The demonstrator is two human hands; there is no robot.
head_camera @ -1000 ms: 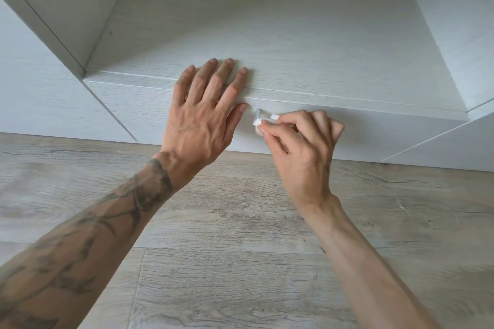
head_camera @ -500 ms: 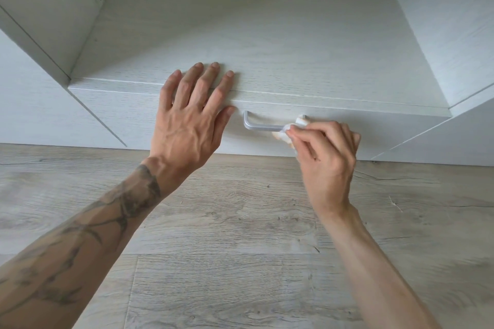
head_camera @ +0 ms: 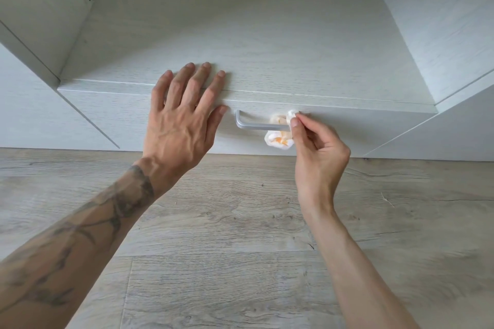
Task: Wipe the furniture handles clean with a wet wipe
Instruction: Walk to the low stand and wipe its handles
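A silver bar handle (head_camera: pixel 250 125) is fixed to the front of a low white drawer (head_camera: pixel 133 112). A crumpled white wet wipe (head_camera: pixel 278 139) with orange marks is wrapped around the handle's right end. My right hand (head_camera: pixel 318 149) pinches the wipe between thumb and forefinger at that end. My left hand (head_camera: pixel 184 115) lies flat, fingers spread, over the drawer's top edge just left of the handle. The handle's right post is hidden by the wipe.
The white cabinet top (head_camera: pixel 240 35) stretches away behind the drawer, with white side panels (head_camera: pixel 454 21) rising left and right. Pale wood-grain laminate floor (head_camera: pixel 227 248) lies below the drawer front.
My right hand has slid the wipe from the handle's left end to its right end, baring most of the bar. The left hand has stayed flat on the drawer edge.
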